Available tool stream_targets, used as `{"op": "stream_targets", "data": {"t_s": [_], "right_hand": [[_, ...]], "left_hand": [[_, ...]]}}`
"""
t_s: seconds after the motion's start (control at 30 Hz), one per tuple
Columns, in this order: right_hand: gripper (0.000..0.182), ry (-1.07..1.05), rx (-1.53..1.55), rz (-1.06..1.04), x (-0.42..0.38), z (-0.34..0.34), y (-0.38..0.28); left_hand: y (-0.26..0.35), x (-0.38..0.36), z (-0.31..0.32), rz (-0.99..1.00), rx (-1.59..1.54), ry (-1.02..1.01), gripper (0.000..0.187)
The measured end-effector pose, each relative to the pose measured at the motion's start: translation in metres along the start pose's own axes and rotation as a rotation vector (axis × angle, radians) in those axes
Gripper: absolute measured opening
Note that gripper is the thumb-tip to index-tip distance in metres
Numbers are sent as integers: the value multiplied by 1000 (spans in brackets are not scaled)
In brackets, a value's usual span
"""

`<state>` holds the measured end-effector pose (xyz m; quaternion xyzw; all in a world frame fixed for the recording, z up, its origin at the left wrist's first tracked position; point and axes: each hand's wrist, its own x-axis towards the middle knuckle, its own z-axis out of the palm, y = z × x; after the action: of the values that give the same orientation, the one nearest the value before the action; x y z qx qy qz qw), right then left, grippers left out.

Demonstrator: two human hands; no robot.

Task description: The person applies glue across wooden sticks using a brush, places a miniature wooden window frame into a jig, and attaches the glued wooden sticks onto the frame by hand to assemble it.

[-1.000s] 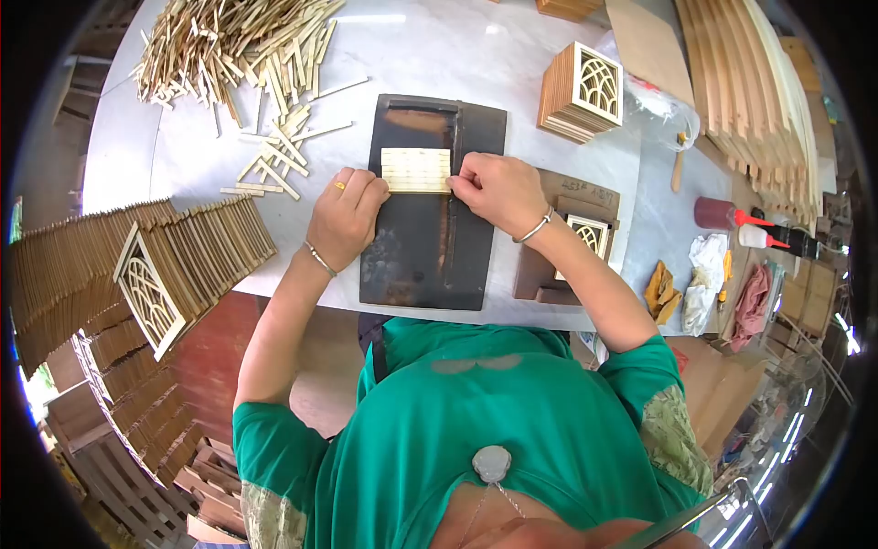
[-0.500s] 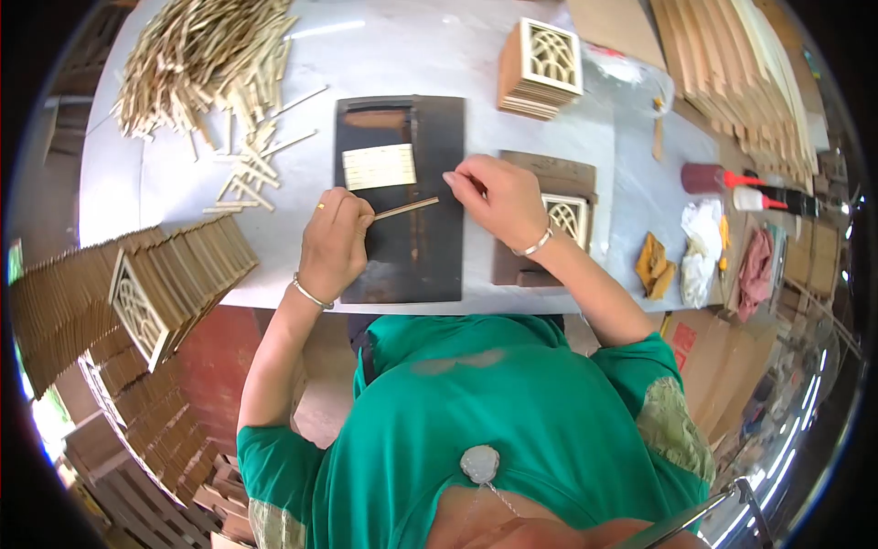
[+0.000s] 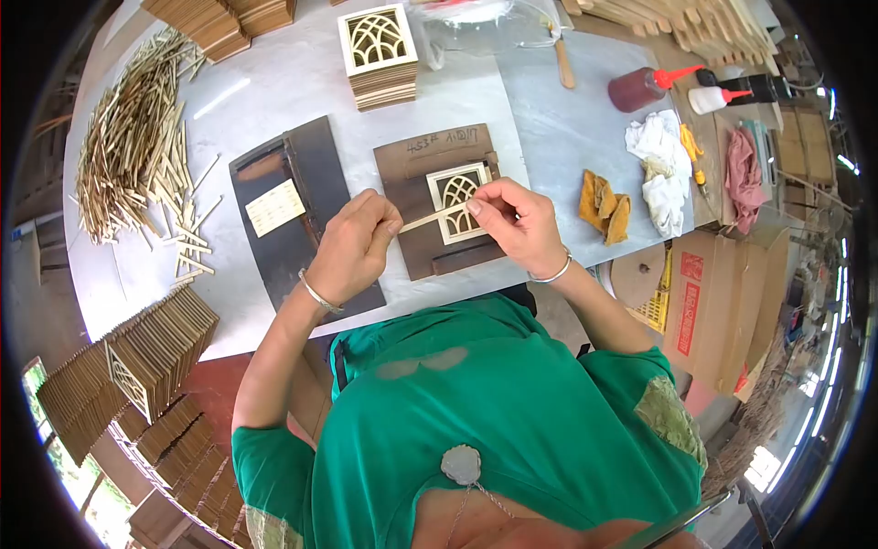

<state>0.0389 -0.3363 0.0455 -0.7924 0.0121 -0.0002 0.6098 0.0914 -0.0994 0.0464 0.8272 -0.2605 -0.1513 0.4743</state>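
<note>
A thin wooden strip (image 3: 430, 220) spans the gap between my two hands. Its left end is pinched in my left hand (image 3: 352, 242), the fingertips closed. At the other end, the thumb and forefinger of my right hand (image 3: 521, 227) close on it. Below the strip lies a pale lattice panel with an arched window pattern (image 3: 457, 189), set on a brown board (image 3: 400, 178) with raised edge strips. To its left rests a dark board (image 3: 322, 174) bearing a pale row of strips (image 3: 274, 209). My left wrist crosses that board's near part.
A heap of wooden sticks (image 3: 128, 151) covers the table's left. Stacked lattice panels (image 3: 381, 78) stand at the back, and more stacks (image 3: 165, 348) at the left edge. Rightward are a red-tipped bottle (image 3: 636, 90), an ochre cloth (image 3: 604, 209) and white cloth (image 3: 663, 169).
The view has shifted rightward. My hands have moved from the dark board to over the brown board and lattice panel. My right hand now grips the strip's free end.
</note>
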Motion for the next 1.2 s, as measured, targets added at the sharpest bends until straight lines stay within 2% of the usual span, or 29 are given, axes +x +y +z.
{"op": "stream_targets", "data": {"t_s": [0.2, 0.23, 0.37, 0.43, 0.5, 0.57, 0.6, 0.63, 0.7, 0.73, 0.93, 1.1, 1.2], "right_hand": [[8, -2, 1, 97, -3, -9, 12], [9, 20, 82, 147, -2, -9, 15], [11, 53, 264, 277, 2, -12, 26], [11, 80, 189, 267, 2, -12, 29], [10, 103, 111, 256, 2, -11, 28], [10, 210, -329, -136, 1, -10, 23], [15, 223, -437, -294, 2, -9, 29], [15, 222, -439, -291, 2, -8, 30], [24, 161, -622, -468, 3, -7, 31], [34, 147, -690, -494, 3, -5, 29], [41, 95, -828, -534, 7, 1, 33], [40, 94, -885, -549, 10, 4, 37], [39, 91, -918, -544, 11, 5, 36]], "left_hand": [[9, -3, 17, -139, -103, 37, 5], [12, -3, 19, -138, -99, 31, 5], [10, -1, 32, 14, -4, 132, 8], [-1, 6, 38, 203, 227, 274, 10], [-7, 14, 40, 248, 321, 315, 11], [-14, 22, 42, 318, 442, 381, 12], [-17, 24, 43, 317, 439, 381, 12], [-19, 26, 44, 321, 478, 393, 12], [-22, 28, 46, 326, 514, 403, 13], [-23, 29, 47, 338, 545, 408, 14], [-22, 29, 47, 349, 636, 402, 15], [-22, 30, 47, 362, 669, 392, 16], [-22, 29, 49, 339, 627, 458, 17]]}}
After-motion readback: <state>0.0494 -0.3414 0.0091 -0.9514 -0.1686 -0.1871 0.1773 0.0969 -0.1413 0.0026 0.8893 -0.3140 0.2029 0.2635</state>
